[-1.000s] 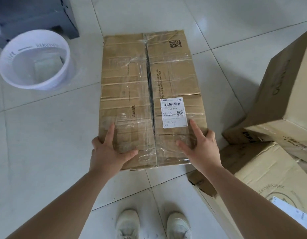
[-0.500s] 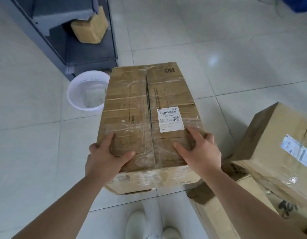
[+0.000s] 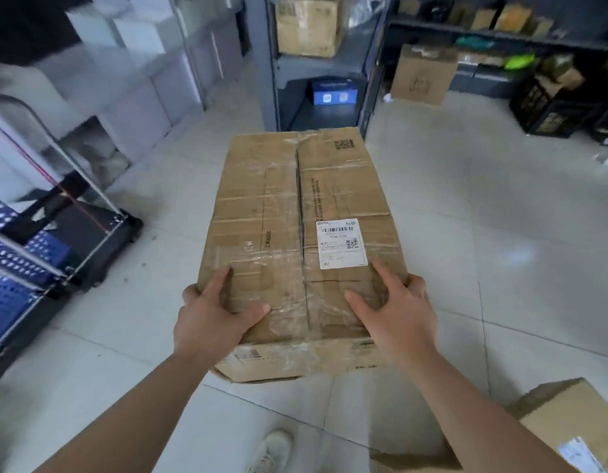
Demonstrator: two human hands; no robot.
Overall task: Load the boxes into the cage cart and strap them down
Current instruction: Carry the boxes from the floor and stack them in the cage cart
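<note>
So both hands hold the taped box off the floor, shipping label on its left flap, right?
No. The head view shows the shipping label on the right flap of the taped box. Left hand and right hand do hold it off the floor.

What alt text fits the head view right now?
A person's left hand and right hand hold a taped cardboard box by its near end, above a tiled floor. A cage cart with blue perforated panels stands at the left; shelves holding stored boxes lie ahead.
</note>
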